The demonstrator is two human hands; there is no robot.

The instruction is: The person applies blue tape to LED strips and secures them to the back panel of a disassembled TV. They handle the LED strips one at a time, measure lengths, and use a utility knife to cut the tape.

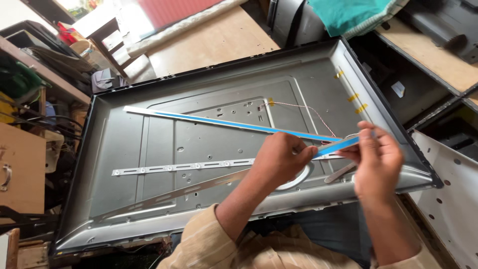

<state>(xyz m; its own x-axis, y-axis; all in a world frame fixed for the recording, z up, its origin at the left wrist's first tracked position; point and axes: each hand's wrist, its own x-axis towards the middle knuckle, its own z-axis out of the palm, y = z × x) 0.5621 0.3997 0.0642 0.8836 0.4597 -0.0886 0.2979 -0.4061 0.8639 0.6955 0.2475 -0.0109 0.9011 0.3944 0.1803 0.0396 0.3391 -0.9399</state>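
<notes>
Left hand (pixel 281 159) pinching the near end of a long, thin blue strip (pixel 234 124); right hand (pixel 376 159) clamped on the same end from the other side. Glossy, flat, ribbon-like, running away leftward from both grips, far white tip up-left over the dull grey metal panel (pixel 149 144). Below the left grip, a pale strip with round lenses (pixel 179 168), lying across the panel.
</notes>
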